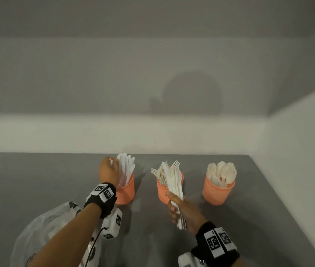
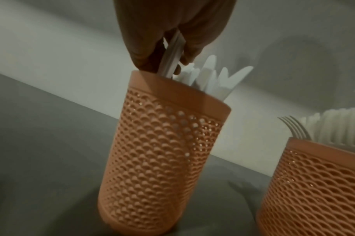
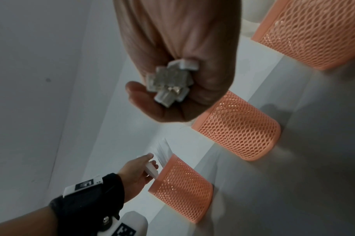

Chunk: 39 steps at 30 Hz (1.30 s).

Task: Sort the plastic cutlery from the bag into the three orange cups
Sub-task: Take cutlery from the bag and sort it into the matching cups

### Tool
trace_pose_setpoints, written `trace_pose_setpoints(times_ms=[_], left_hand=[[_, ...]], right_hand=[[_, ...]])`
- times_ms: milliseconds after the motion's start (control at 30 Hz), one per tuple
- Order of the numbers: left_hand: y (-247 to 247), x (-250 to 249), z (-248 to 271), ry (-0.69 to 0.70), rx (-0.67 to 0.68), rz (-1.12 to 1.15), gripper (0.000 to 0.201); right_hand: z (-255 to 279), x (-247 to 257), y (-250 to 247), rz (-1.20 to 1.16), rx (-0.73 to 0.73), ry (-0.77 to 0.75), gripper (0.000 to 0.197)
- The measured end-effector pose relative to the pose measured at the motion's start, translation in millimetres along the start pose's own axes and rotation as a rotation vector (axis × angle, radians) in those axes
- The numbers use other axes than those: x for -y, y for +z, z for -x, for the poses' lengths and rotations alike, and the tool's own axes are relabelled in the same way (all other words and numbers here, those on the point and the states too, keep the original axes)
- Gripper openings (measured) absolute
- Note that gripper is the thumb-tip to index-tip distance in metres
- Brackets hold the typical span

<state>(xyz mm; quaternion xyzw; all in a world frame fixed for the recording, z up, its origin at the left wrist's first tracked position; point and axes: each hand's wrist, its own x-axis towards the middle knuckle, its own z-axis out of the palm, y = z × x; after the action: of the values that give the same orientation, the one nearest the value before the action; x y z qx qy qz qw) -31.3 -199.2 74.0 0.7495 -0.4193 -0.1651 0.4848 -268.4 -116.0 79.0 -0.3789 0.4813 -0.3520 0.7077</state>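
Head view shows the left hand (image 1: 109,171) at the rim of the left cup (image 1: 125,191), fingers pinched round a knife (image 2: 172,55) whose lower end is just entering among the knives (image 1: 126,168) already standing there. The right hand (image 1: 181,211) sits in front of the middle cup (image 1: 162,193), fingers curled tight round a bundle (image 1: 175,189) of white cutlery, handle ends poking out below the palm. The middle cup holds forks (image 1: 169,171), the right cup (image 1: 218,192) spoons (image 1: 222,173). The bag (image 1: 43,232) lies crumpled near the left forearm; I cannot tell what is left inside.

Risks, as I judge them: the left cup looks full, so the incoming knife could jam against the others and tip or skid the light cup. The bundle appears mixed, with a knife blade among the fork heads, so dropping it whole into one cup would mis-sort. Loosening that grip to pick out one piece could let the smooth handles slide and scatter. The bundle's tips sit close to the forks in the middle cup and could snag them.

The table (image 1: 37,180) is matte grey, flat and smooth. It stands in a corner between plain pale walls (image 1: 152,83), one behind the cups and one to the right. Lighting is dim, with soft shadows cast on the back wall.
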Motion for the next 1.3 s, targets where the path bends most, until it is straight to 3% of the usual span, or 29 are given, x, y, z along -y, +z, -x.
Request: trace_pose_setpoints(times_ms=[133,200,233,333,400,467,600,733,900,1067,1133,1300], left_hand=[[-1.2,-14.9,10.4,0.125,-0.138,-0.096,0.033],[-3.1,-33.6,24.0,0.247,-0.200,-0.008,0.029],[-2.3,-43.0,32.4,0.272,-0.168,0.089,0.024],[6.2,-65.9,64.3,0.166,0.117,0.276,0.018],[18.9,-68.8,84.8,0.092,0.347,0.279,0.021],[30.1,-66.6,100.6,0.071,0.463,0.267,0.019],[39.3,-67.7,105.0,0.051,0.423,0.253,0.016],[38.0,-77.9,99.2,0.064,0.344,0.236,0.021],[31.0,-90.2,88.8,-0.058,0.200,0.545,0.013],[30.2,-101.1,105.4,0.076,0.175,0.602,0.016],[35.4,-100.1,112.2,0.058,0.200,0.584,0.015],[42.1,-98.8,142.2,0.065,0.415,0.371,0.025]], right_hand=[[1.9,-1.4,0.9,-0.027,0.017,-0.011,0.013],[3.6,-1.0,1.2,-0.012,0.022,-0.024,0.012],[4.4,-1.1,1.3,0.003,0.024,-0.032,0.011],[6.4,-1.9,1.6,0.029,0.052,-0.058,0.009],[6.3,-4.0,1.7,0.021,0.067,-0.068,0.015],[6.4,-5.4,1.0,0.022,0.065,-0.059,0.023],[8.5,-6.4,-5.3,0.021,0.081,-0.061,0.028],[12.7,-4.8,-9.0,0.042,0.090,-0.092,0.020],[10.8,-6.8,-14.4,0.093,-0.023,-0.187,0.008],[7.6,-15.5,-13.8,0.247,-0.104,-0.272,0.007],[7.1,-19.8,-12.3,0.263,-0.137,-0.314,0.004],[-7.1,-29.7,-17.7,0.437,-0.314,-0.380,0.012]])
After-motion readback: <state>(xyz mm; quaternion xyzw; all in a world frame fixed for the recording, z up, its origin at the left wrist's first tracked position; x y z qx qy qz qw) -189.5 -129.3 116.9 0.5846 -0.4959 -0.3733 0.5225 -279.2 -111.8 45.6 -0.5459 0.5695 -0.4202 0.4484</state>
